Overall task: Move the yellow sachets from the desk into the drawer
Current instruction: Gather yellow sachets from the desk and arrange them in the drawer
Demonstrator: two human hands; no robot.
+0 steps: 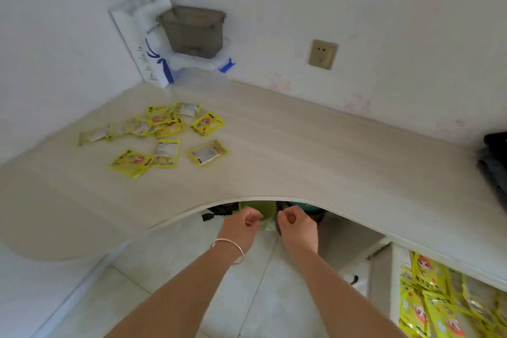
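Several yellow sachets (pixel 164 134) lie scattered on the left part of the pale wooden desk (pixel 301 151). At the bottom right an open drawer (pixel 393 282) holds several more yellow sachets (pixel 439 302). My left hand (pixel 242 223), with a silver bracelet on the wrist, and my right hand (pixel 296 223) hover side by side just below the desk's curved front edge. Both have their fingers curled inward and neither holds anything that I can see.
A grey plastic basket (pixel 194 30) sits on a clear box with blue clips (pixel 197 63) in the back corner, beside a white bag (pixel 153 44). Dark fabric (pixel 493 162) lies at the desk's right edge. A green object (pixel 258 208) sits under the desk.
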